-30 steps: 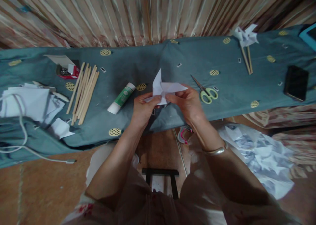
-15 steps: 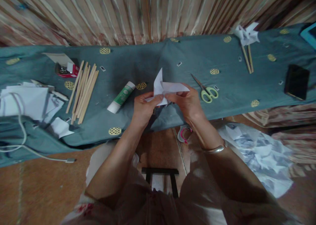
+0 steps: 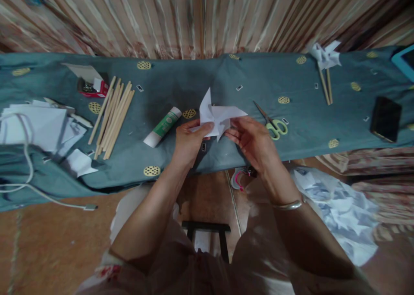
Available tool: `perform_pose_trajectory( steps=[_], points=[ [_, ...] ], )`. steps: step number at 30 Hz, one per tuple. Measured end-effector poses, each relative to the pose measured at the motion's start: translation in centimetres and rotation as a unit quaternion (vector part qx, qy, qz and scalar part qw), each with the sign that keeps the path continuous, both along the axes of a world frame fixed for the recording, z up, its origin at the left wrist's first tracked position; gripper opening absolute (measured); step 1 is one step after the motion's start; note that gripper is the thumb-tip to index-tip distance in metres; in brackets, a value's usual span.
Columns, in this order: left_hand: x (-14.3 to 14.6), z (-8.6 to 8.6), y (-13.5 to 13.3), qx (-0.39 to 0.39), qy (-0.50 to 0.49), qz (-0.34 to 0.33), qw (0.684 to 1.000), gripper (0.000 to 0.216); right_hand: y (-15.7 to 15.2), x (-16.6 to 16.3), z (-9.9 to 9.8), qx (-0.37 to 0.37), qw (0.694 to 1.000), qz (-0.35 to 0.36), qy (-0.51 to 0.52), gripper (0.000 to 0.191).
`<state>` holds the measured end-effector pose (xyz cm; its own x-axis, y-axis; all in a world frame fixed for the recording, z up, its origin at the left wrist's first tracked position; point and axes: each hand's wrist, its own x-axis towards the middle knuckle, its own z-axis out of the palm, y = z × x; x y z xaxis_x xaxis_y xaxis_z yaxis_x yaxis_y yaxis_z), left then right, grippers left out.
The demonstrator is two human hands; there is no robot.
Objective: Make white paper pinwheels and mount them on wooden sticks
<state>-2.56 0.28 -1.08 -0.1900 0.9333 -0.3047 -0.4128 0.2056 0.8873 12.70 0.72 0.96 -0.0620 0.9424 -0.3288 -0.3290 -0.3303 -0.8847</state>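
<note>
My left hand (image 3: 189,140) pinches a white folded paper pinwheel (image 3: 217,115) at its centre, thumb on top, holding it just above the teal cloth (image 3: 194,83). My right hand (image 3: 250,139) is beside it with fingers loosely spread, fingertips near the lower right fold and barely touching it. A green and white glue stick (image 3: 162,126) lies left of my left hand. Green-handled scissors (image 3: 273,123) lie right of my right hand.
A bundle of wooden sticks (image 3: 111,116) and a red box (image 3: 92,87) lie at the left, with white paper sheets (image 3: 35,124) and a white cable (image 3: 29,180). A finished pinwheel on sticks (image 3: 325,60) and a black phone (image 3: 385,119) are at the right. Paper scraps (image 3: 339,208) cover the floor.
My right hand has let go of the pinwheel's fold and drawn back slightly with fingers opening. My left hand keeps its pinch. The view has shifted down a little.
</note>
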Motion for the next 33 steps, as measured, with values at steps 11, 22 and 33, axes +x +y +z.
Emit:
perform_pose_trajectory(
  steps=[11, 22, 33],
  points=[
    [0.3, -0.5, 0.1, 0.008, -0.025, 0.000, 1.000, 0.025, -0.6, -0.2, 0.2, 0.075, 0.995, 0.047, -0.053, 0.027],
    [0.3, -0.6, -0.3, 0.029, 0.001, -0.022, 0.999, 0.021, -0.7, -0.5, -0.3, 0.144, 0.982, 0.019, -0.121, 0.028],
    [0.0, -0.5, -0.1, 0.025, 0.017, -0.016, 0.999, 0.024, -2.5, 0.7, 1.3, 0.285, 0.886, 0.011, -0.365, 0.013]
  ],
)
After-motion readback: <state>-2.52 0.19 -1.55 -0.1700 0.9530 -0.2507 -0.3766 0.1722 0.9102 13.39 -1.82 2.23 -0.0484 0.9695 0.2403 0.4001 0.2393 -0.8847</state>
